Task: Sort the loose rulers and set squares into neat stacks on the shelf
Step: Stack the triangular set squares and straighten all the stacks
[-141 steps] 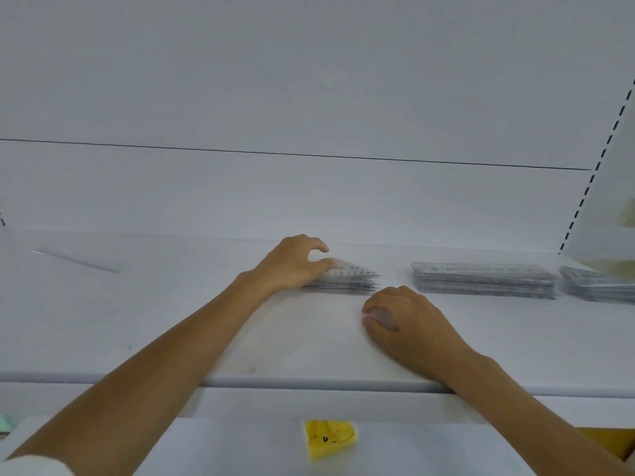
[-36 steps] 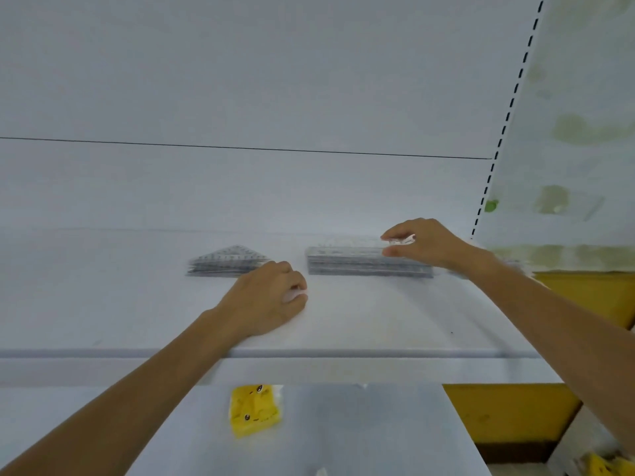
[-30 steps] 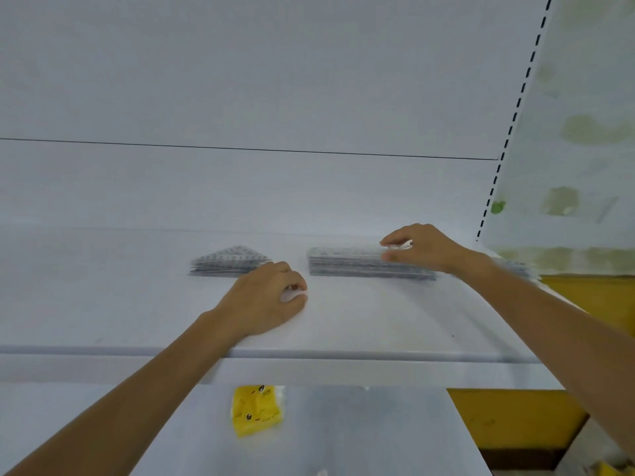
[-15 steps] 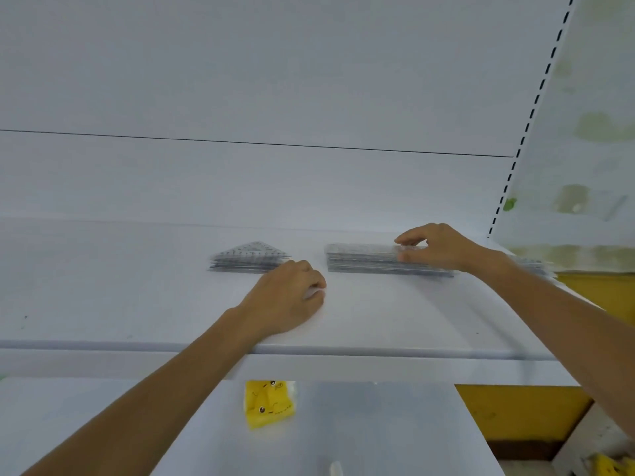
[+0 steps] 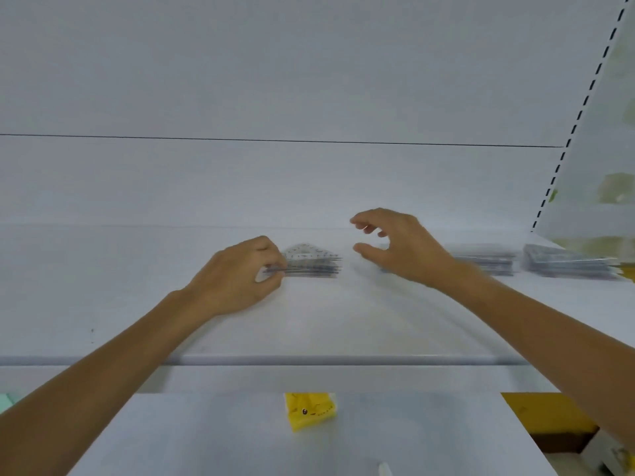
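Head view: a stack of clear triangular set squares (image 5: pixel 311 263) is pinched at its left corner by the left hand (image 5: pixel 237 276) on the smooth white shelf (image 5: pixel 103 286). The right hand (image 5: pixel 405 245) is raised with fingers (image 5: pixel 371 217) spread and empty, beside a blurred flat ruler stack (image 5: pixel 488 262).

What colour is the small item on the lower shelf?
The item is yellow with a dark eye-like mark; head view.
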`<action>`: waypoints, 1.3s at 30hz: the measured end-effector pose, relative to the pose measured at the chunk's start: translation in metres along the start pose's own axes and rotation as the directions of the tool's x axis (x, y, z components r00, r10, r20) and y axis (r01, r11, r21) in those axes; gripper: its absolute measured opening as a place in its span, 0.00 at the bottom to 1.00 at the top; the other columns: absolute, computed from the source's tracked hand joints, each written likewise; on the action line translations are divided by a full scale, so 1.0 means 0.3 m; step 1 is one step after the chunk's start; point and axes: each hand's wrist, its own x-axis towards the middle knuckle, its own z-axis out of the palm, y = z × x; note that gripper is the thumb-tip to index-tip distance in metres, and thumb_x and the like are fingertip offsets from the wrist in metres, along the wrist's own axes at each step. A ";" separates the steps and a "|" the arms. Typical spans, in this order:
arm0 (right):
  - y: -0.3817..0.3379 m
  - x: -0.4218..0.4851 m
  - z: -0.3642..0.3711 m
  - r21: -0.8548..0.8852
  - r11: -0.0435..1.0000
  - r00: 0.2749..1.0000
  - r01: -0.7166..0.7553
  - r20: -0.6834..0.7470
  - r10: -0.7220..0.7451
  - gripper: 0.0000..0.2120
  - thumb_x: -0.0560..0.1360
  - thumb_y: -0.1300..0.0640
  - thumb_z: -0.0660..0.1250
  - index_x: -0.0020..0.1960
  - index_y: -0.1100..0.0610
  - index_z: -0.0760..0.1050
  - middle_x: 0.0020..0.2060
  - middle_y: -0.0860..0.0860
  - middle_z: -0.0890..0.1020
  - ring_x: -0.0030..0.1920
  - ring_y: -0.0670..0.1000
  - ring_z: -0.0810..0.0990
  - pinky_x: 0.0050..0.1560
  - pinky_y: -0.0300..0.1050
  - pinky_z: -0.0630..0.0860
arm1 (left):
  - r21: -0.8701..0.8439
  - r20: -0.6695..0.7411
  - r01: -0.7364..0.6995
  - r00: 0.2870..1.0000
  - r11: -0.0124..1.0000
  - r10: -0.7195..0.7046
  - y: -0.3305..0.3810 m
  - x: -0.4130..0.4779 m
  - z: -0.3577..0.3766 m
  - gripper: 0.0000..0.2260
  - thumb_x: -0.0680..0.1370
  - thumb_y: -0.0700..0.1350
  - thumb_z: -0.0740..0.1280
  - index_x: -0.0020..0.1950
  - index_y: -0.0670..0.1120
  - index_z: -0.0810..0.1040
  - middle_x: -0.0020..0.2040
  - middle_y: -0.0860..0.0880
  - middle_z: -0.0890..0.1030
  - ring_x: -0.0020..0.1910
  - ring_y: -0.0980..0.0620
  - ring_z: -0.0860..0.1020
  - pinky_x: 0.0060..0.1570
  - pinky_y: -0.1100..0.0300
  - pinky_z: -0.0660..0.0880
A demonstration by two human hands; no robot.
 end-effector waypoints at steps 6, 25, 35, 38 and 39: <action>-0.091 0.033 0.139 -0.010 1.000 0.998 -0.025 0.058 0.026 0.21 0.74 0.51 0.66 0.65 0.54 0.69 0.58 0.48 0.76 0.56 0.45 0.72 0.58 0.46 0.72 | 0.002 0.090 0.075 0.993 0.997 -0.075 -0.110 -0.065 0.001 0.08 0.77 0.51 0.63 0.55 0.54 0.76 0.52 0.60 0.72 0.49 0.61 0.72 0.49 0.61 0.70; -0.097 0.198 0.194 -0.070 0.921 0.756 -0.383 0.549 0.356 0.48 0.65 0.41 0.74 0.75 0.47 0.49 0.71 0.51 0.64 0.70 0.52 0.64 0.65 0.45 0.63 | 0.012 0.187 0.201 0.962 0.979 -0.200 -0.100 0.149 -0.007 0.41 0.66 0.65 0.69 0.72 0.48 0.58 0.67 0.50 0.68 0.65 0.50 0.66 0.62 0.54 0.66; -0.102 0.248 0.200 -0.059 0.949 0.726 -0.311 0.630 0.277 0.46 0.65 0.44 0.75 0.74 0.45 0.52 0.68 0.48 0.68 0.63 0.48 0.68 0.62 0.41 0.64 | -0.120 0.173 0.201 0.969 0.972 -0.179 -0.121 0.138 0.059 0.20 0.68 0.60 0.71 0.55 0.51 0.77 0.50 0.55 0.78 0.45 0.55 0.75 0.42 0.61 0.69; -0.118 0.281 0.188 -0.168 0.954 0.683 -0.249 0.667 0.296 0.44 0.65 0.42 0.74 0.74 0.44 0.53 0.70 0.45 0.65 0.69 0.49 0.65 0.61 0.42 0.62 | -0.201 0.165 0.220 0.968 0.955 -0.188 -0.125 0.135 0.069 0.20 0.67 0.59 0.72 0.54 0.51 0.77 0.49 0.54 0.78 0.42 0.58 0.74 0.42 0.63 0.71; -0.123 0.290 0.186 -0.186 0.955 0.680 -0.232 0.671 0.296 0.44 0.65 0.42 0.74 0.74 0.43 0.54 0.69 0.45 0.66 0.69 0.49 0.65 0.62 0.43 0.62 | -0.213 0.163 0.227 0.967 0.950 -0.194 -0.124 0.133 0.067 0.20 0.67 0.59 0.73 0.54 0.51 0.77 0.48 0.55 0.78 0.42 0.59 0.74 0.42 0.63 0.72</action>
